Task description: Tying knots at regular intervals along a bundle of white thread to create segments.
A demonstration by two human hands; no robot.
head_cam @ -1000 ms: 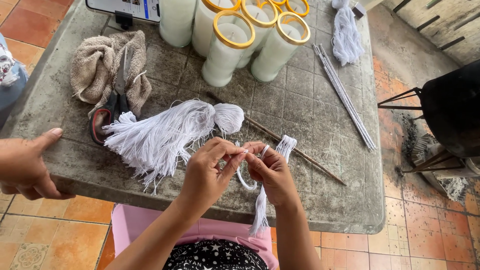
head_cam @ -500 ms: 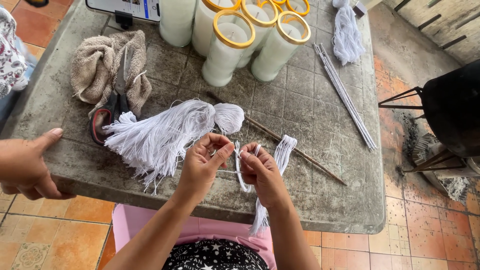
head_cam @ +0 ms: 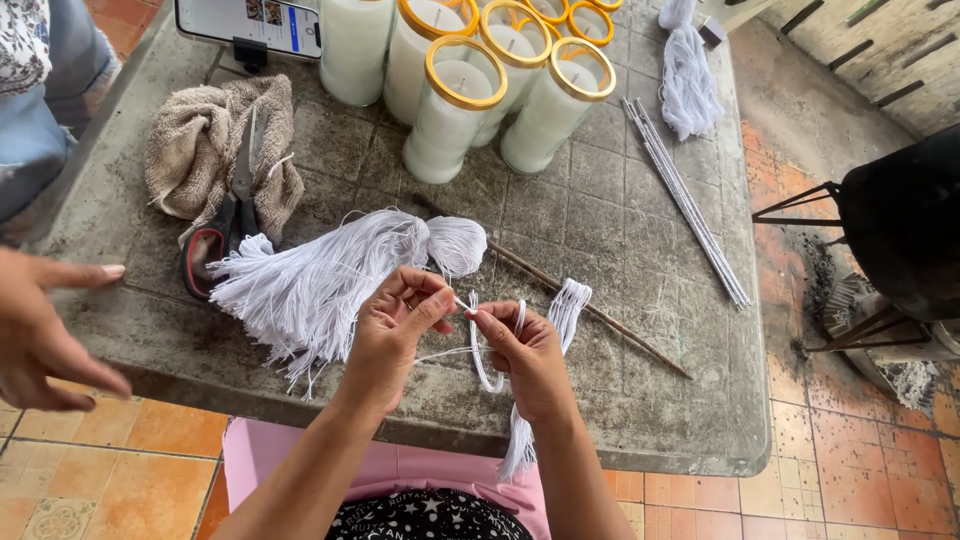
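Note:
My left hand point(head_cam: 395, 325) and my right hand point(head_cam: 525, 352) meet over the near edge of a grey stone table point(head_cam: 640, 230). Both pinch a thin white string point(head_cam: 487, 345) that loops down between them. A short bundle of cut white strings point(head_cam: 560, 310) drapes over my right hand and hangs past the table edge. Just left of my hands lies a big tassel of white strings point(head_cam: 330, 275) tied at one end.
Several tall white candles in glasses with yellow rims point(head_cam: 470, 90) stand at the back. Scissors point(head_cam: 225, 225) lie on a beige cloth point(head_cam: 205, 150). Thin white rods point(head_cam: 690, 205), a brown stick point(head_cam: 590, 310), a phone point(head_cam: 250, 25). Another person's hand point(head_cam: 45, 335) rests at left. A black pot point(head_cam: 900, 220) stands right.
My hands have drawn slightly apart and the string loop between them now hangs lower. The other person's hand has shifted a little at the left edge.

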